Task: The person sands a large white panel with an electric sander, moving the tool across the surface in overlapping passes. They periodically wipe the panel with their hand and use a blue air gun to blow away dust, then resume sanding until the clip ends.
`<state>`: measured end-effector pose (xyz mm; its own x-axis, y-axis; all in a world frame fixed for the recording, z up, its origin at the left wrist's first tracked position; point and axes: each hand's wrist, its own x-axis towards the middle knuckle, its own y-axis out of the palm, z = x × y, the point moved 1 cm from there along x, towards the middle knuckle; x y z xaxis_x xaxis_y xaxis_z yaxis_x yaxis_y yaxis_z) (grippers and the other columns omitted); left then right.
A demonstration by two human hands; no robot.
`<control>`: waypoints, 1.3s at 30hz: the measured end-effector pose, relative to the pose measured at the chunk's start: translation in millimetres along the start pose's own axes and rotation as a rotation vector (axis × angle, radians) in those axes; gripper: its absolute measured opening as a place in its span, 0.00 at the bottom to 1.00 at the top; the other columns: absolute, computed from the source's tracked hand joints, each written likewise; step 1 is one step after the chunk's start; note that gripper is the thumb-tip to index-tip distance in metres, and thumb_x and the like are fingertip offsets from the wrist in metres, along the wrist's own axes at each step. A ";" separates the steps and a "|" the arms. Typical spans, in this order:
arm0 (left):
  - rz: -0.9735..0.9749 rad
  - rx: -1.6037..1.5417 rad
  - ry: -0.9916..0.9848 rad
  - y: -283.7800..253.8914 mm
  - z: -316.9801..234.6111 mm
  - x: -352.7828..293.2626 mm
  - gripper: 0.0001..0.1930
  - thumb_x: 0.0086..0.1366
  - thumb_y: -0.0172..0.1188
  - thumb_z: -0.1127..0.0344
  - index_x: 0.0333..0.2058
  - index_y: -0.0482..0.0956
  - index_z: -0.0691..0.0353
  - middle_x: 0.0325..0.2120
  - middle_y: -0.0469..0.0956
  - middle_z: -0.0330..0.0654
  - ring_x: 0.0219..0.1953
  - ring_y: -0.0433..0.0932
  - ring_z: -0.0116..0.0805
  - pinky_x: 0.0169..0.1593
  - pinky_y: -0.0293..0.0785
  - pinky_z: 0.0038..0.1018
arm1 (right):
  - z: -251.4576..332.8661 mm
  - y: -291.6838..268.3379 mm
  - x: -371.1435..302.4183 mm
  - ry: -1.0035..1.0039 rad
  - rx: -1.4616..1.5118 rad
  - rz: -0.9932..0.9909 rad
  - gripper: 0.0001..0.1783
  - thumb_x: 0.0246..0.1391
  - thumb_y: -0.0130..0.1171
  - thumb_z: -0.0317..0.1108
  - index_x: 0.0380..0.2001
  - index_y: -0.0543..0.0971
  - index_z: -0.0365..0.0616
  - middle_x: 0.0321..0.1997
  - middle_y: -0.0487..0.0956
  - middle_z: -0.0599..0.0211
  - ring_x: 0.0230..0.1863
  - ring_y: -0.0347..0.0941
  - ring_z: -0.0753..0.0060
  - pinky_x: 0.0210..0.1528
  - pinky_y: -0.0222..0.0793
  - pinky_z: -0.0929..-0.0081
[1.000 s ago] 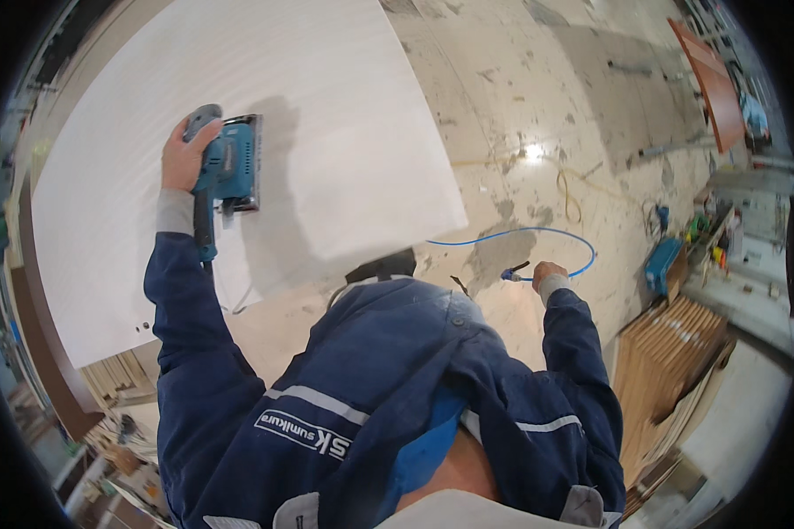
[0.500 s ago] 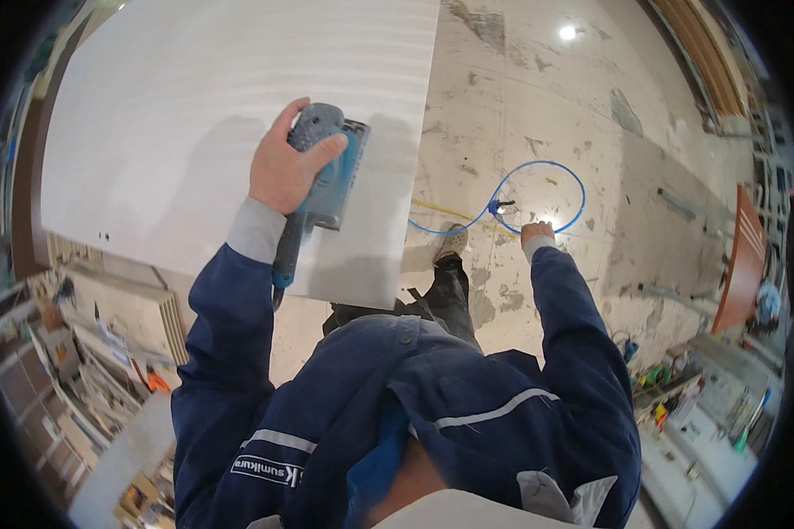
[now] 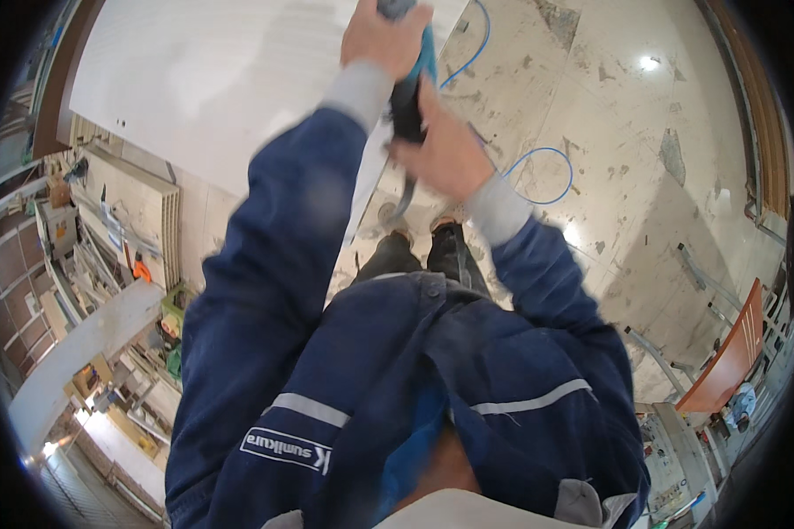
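A blue and dark grey power sander (image 3: 407,110) is at the right edge of the large white panel (image 3: 194,88). My left hand (image 3: 381,42) is wrapped over the sander's body, which is cut off by the top of the picture. Lower down, my right hand (image 3: 454,154) closes round the black rear handle, its thumb along the near side. The hand is slightly blurred, and its fingers partly hide the handle. A dark cord (image 3: 404,198) trails below the handle. Whether the sander's pad touches the panel cannot be seen.
A thin blue hose (image 3: 572,176) loops over the worn floor (image 3: 591,97) on the right. Stacked boards (image 3: 132,203) and scrap lie to the left. Metal bars (image 3: 657,353) and a red-brown panel (image 3: 728,348) are at the right. My feet stand near the panel's corner.
The sander and my left hand have moved away from me and rightward, to the panel's edge. My right hand has left the hose area and taken hold of the sander's rear handle.
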<state>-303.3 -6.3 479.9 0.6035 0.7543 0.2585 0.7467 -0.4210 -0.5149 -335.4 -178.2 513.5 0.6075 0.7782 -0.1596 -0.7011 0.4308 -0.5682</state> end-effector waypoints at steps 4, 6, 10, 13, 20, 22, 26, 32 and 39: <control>0.147 -0.018 -0.093 13.9 -28.9 62.8 0.32 0.66 0.58 0.42 0.51 0.83 0.70 0.52 0.82 0.65 0.60 0.79 0.58 0.64 0.73 0.42 | -16.6 -52.2 63.9 -0.021 -0.337 -0.090 0.41 0.52 0.66 0.43 0.66 0.65 0.38 0.51 0.82 0.34 0.54 0.80 0.31 0.57 0.76 0.44; 0.331 0.259 -0.041 13.6 -29.5 93.1 0.32 0.67 0.55 0.42 0.50 0.84 0.70 0.51 0.83 0.65 0.59 0.80 0.59 0.64 0.74 0.43 | -29.9 -48.6 77.8 -0.195 -0.317 -0.318 0.31 0.51 0.66 0.40 0.58 0.74 0.39 0.46 0.84 0.37 0.48 0.83 0.39 0.51 0.78 0.51; 0.540 0.580 0.141 21.2 -12.6 91.8 0.29 0.71 0.47 0.46 0.45 0.87 0.68 0.49 0.83 0.63 0.55 0.82 0.61 0.60 0.76 0.47 | -50.7 -38.9 53.5 -0.004 -0.346 -0.149 0.37 0.54 0.66 0.40 0.67 0.69 0.47 0.53 0.82 0.38 0.55 0.79 0.35 0.58 0.75 0.49; 0.639 0.638 0.181 3.1 8.0 33.8 0.27 0.72 0.46 0.50 0.39 0.87 0.67 0.45 0.84 0.62 0.51 0.83 0.61 0.57 0.77 0.50 | -60.4 -37.5 4.3 0.052 -0.325 0.017 0.38 0.57 0.62 0.37 0.71 0.65 0.51 0.56 0.82 0.42 0.53 0.80 0.34 0.56 0.78 0.48; 0.374 0.190 0.015 -60.0 13.1 -94.7 0.11 0.65 0.58 0.61 0.29 0.84 0.58 0.27 0.81 0.48 0.30 0.81 0.51 0.36 0.76 0.42 | -62.8 -36.2 -69.2 0.024 -0.319 0.365 0.45 0.53 0.66 0.37 0.74 0.63 0.59 0.33 0.82 0.49 0.32 0.82 0.42 0.36 0.79 0.47; 0.351 0.160 0.064 -41.2 11.7 -75.1 0.12 0.64 0.58 0.60 0.26 0.84 0.58 0.26 0.81 0.48 0.30 0.80 0.51 0.36 0.76 0.43 | -71.0 -47.4 -51.5 -0.043 -0.331 0.239 0.45 0.53 0.66 0.37 0.74 0.63 0.60 0.34 0.82 0.51 0.31 0.82 0.44 0.35 0.79 0.47; 0.411 0.207 0.220 25.0 24.2 20.2 0.17 0.66 0.58 0.54 0.27 0.81 0.63 0.24 0.78 0.56 0.29 0.78 0.59 0.33 0.72 0.45 | -98.8 -79.9 15.7 -0.039 -0.399 0.098 0.42 0.54 0.64 0.36 0.73 0.64 0.59 0.39 0.84 0.50 0.36 0.83 0.41 0.38 0.80 0.46; 0.403 0.602 0.522 125.8 12.0 163.5 0.26 0.71 0.47 0.50 0.36 0.86 0.69 0.39 0.85 0.62 0.49 0.83 0.63 0.53 0.76 0.53 | -125.1 -155.4 151.3 -0.157 -0.432 -0.067 0.35 0.51 0.65 0.36 0.65 0.73 0.48 0.52 0.84 0.44 0.52 0.82 0.40 0.55 0.77 0.50; 0.332 0.672 0.491 160.1 -1.2 190.5 0.18 0.70 0.50 0.59 0.38 0.86 0.65 0.40 0.85 0.63 0.49 0.85 0.60 0.52 0.78 0.52 | -135.4 -212.3 202.4 -0.239 -0.418 0.068 0.27 0.45 0.63 0.30 0.53 0.81 0.40 0.48 0.85 0.43 0.51 0.82 0.45 0.55 0.75 0.58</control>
<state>-68.4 69.4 447.7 0.9263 0.2803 0.2517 0.2836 -0.0787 -0.9557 -13.1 -174.0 492.5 0.4289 0.9022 -0.0456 -0.4959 0.1930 -0.8466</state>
